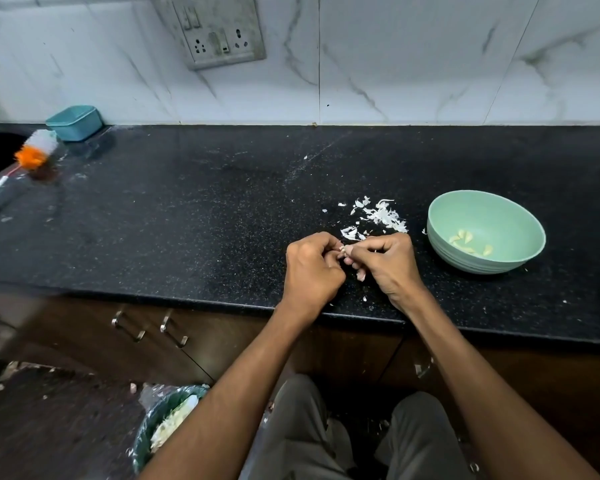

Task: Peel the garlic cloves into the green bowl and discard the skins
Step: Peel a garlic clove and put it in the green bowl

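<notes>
Both hands over counter (187, 216) front edge. Left hand (312, 268) & right hand (388, 263) fingers curled, tips pinching one garlic clove (342, 250) btwn them. Skins (378, 218) piled just behind. Green bowl (485, 233) w/ peeled cloves (470, 243) to the right.

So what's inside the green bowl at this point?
The green bowl holds a few peeled garlic cloves on its floor. No skins are visible in it; its near wall hides part of the bottom.

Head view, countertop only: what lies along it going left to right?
Orange-and-white brush → teal lidded container → left hand → right hand, both holding a garlic clove → green bowl.
</notes>
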The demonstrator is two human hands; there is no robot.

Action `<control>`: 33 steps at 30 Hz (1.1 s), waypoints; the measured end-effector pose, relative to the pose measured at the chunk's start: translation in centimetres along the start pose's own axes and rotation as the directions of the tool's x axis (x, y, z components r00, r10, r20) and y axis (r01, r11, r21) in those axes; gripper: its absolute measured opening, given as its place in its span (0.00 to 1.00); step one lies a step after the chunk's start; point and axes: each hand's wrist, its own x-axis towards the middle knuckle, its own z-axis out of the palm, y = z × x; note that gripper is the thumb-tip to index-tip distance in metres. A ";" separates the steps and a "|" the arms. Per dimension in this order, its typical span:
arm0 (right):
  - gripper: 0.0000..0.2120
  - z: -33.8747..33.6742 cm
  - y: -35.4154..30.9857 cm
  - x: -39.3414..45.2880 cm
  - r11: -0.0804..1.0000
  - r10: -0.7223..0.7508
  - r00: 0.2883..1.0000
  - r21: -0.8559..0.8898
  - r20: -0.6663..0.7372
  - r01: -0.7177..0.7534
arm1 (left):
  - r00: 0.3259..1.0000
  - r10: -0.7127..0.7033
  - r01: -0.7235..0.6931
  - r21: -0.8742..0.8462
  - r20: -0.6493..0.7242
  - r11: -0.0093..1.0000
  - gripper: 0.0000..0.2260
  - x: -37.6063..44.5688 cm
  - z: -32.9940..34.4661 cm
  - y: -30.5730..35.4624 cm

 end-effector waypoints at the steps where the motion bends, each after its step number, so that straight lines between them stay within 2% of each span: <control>1: 0.05 -0.1 -0.1 0.0 1.000 0.004 1.000 0.020 0.017 -0.005 | 1.000 -0.015 0.015 -0.008 -0.003 1.000 0.08 0.1 0.0 0.0; 5: 0.05 0.0 -0.2 -0.1 1.000 0.013 1.000 0.028 0.018 -0.013 | 1.000 -0.030 0.030 -0.029 -0.008 0.999 0.07 0.1 -0.1 0.2; 15: 0.07 0.3 -0.1 -0.1 0.999 0.030 0.999 -0.039 -0.019 -0.031 | 1.000 -0.026 0.026 0.043 0.016 0.999 0.09 0.1 0.1 -0.1; 19: 0.09 0.6 -0.2 -0.2 0.998 0.033 0.997 -0.054 -0.069 -0.037 | 0.999 0.037 -0.039 0.084 0.029 0.996 0.07 0.0 0.2 -0.1; 27: 0.08 1.6 -0.3 -0.7 0.990 0.002 0.982 -0.139 -0.188 -0.029 | 0.997 0.083 -0.083 0.116 0.002 0.990 0.06 -0.2 0.5 0.1; 29: 0.08 1.6 -0.3 -0.8 0.996 0.004 0.985 -0.089 -0.173 -0.019 | 0.998 0.057 -0.056 0.073 -0.016 0.996 0.06 -0.1 0.4 -0.1; 33: 0.09 1.6 -0.5 -0.9 0.999 0.012 0.984 -0.035 -0.176 -0.018 | 0.995 -0.095 0.093 -0.091 -0.023 0.991 0.08 0.1 0.5 -0.4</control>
